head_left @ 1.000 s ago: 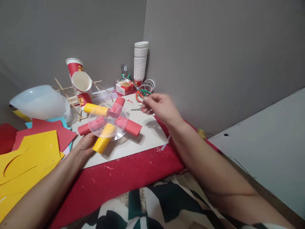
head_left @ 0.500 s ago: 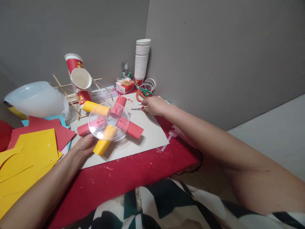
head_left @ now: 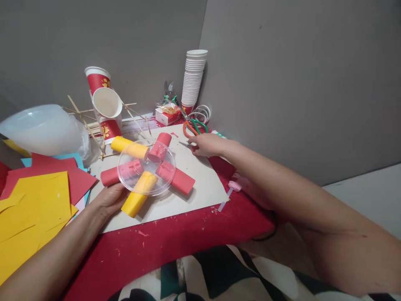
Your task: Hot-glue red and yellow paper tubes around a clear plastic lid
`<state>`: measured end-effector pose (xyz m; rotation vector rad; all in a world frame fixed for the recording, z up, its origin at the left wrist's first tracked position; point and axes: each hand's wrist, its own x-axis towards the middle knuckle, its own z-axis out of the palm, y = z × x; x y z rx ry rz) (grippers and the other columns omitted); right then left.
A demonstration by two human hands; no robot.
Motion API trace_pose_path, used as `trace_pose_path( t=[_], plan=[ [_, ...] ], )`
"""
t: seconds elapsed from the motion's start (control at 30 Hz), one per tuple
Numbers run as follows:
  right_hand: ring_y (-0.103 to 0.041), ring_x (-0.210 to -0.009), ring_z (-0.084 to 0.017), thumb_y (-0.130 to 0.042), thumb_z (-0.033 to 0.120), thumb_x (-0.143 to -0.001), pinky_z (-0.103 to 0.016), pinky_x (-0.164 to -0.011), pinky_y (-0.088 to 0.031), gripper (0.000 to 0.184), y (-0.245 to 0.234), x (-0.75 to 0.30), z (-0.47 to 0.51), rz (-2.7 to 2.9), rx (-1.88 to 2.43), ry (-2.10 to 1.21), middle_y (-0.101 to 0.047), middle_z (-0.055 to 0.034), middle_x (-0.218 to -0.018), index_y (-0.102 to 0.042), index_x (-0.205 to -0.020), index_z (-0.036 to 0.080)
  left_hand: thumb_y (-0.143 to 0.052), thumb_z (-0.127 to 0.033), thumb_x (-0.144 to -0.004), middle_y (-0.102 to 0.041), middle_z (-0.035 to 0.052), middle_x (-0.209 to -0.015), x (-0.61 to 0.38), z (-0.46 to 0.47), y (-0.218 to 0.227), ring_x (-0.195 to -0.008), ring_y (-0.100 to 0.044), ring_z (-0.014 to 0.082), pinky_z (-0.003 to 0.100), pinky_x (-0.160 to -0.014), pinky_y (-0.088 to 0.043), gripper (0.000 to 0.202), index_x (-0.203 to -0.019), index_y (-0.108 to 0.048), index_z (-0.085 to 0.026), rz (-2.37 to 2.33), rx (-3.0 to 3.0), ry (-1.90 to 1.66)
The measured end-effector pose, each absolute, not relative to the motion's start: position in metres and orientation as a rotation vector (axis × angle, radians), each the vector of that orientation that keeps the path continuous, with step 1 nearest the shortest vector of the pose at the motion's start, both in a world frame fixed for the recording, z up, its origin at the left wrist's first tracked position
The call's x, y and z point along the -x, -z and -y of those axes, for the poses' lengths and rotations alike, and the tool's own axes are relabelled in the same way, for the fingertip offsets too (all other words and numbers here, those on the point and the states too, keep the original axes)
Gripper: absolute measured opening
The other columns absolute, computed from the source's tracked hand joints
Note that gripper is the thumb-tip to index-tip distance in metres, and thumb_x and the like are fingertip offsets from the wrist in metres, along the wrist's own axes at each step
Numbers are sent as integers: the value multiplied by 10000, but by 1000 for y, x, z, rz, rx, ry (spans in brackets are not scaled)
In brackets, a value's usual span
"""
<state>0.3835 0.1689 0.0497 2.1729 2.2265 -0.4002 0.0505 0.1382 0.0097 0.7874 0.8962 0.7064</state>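
Observation:
My left hand (head_left: 109,200) is closed beneath a round clear plastic lid (head_left: 147,190), by a red paper tube (head_left: 112,172); its fingertips are hidden. Red and yellow paper tubes spread outward from the lid's middle like spokes, among them a yellow tube (head_left: 134,202) at the front and a red tube (head_left: 181,180) at the right. My right hand (head_left: 205,145) grips a small pair of scissors (head_left: 186,145), blades pointing left, over the white board (head_left: 200,184). Just behind it lie larger scissors (head_left: 196,127) with orange and green handles.
Red paper cups (head_left: 108,102) and thin wooden sticks (head_left: 83,117) stand at the back left. A tall stack of white cups (head_left: 192,79) is near the wall corner. Yellow paper sheets (head_left: 40,209) lie left. A pink glue gun (head_left: 236,184) is under my right forearm.
The whole view has shifted slightly. My left hand stays under the lid with its tubes, and my right hand stays at the small scissors.

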Motion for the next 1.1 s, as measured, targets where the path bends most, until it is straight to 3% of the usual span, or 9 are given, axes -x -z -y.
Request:
trace_pose_path(
  t=[0.17, 0.23, 0.33, 0.43, 0.57, 0.67, 0.87, 0.97, 1.1],
  plan=[
    [-668, -768, -172, -635, 256, -885, -274, -642, -501, 398, -62, -396, -155, -2473, -2311, 818, -763, -72, -938, -717, -1262, 162, -933, -232, -646, -812, 97, -1157, -49, -135, -9, -1131, -739, 336, 395, -995, -616, 358, -972, -809, -153, -888, -756, -711],
    [-599, -656, -123, -709, 318, -835, -239, -539, -450, 320, -64, -395, -147, -2571, -2451, 1350, -726, -43, -867, -746, -1120, 179, -907, -213, -688, -815, 114, -1134, -49, -133, -10, -1061, -762, 306, 379, -958, -628, 337, -999, -807, -127, -902, -755, -693],
    [-491, -548, -67, -881, 285, -634, -191, -448, -356, 306, -64, -386, -133, -2392, -2447, 2395, -652, 12, -731, -743, -887, 184, -889, -171, -700, -820, 134, -1089, -51, -130, -14, -930, -784, 270, 357, -861, -649, 337, -1017, -802, -98, -905, -749, -676],
    [-446, -498, -47, -936, 281, -582, -172, -403, -333, 336, -65, -371, -120, -2220, -2264, 2825, -626, 35, -677, -736, -832, 182, -870, -137, -721, -827, 135, -1046, -53, -127, -18, -888, -790, 256, 314, -786, -647, 302, -1013, -805, -102, -911, -756, -665],
    [-500, -526, -54, -961, 273, -561, -174, -423, -436, 353, -71, -356, -106, -2178, -2121, 3039, -630, 38, -697, -735, -817, 182, -818, -133, -799, -822, 138, -1095, -53, -126, -20, -931, -793, 247, 309, -822, -648, 243, -1041, -801, -110, -951, -755, -638],
    [-614, -626, -91, -954, 307, -607, -201, -514, -545, 349, -81, -353, -97, -2225, -2050, 3058, -702, -8, -805, -751, -859, 175, -790, -145, -836, -801, 137, -1194, -51, -123, -22, -1009, -787, 260, 330, -870, -652, 226, -1061, -796, -121, -943, -759, -606],
    [-703, -650, -134, -947, 377, -660, -199, -495, -534, 392, -91, -353, -76, -2236, -1882, 3078, -750, -15, -787, -720, -924, 197, -713, -177, -901, -763, 176, -1280, -33, -108, -35, -1095, -769, 275, 328, -899, -643, 300, -1186, -777, -112, -1058, -802, -420],
    [-697, -605, -139, -959, 411, -653, -202, -481, -518, 506, -90, -352, -64, -2141, -1844, 3113, -772, -21, -783, -685, -1037, 227, -763, -254, -876, -808, 180, -1118, -9, -102, -43, -943, -794, 251, 285, -808, -647, 256, -1080, -807, -105, -1183, -876, -293],
    [-688, -570, -174, -924, 394, -695, -236, -439, -483, 471, -89, -346, -50, -1986, -1773, 3109, -772, -28, -751, -627, -1031, 251, -862, -388, -787, -796, 111, -783, 23, -92, -59, -668, -736, 188, 207, -599, -584, 241, -829, -822, -154, -1375, -1176, -239]
  ],
)
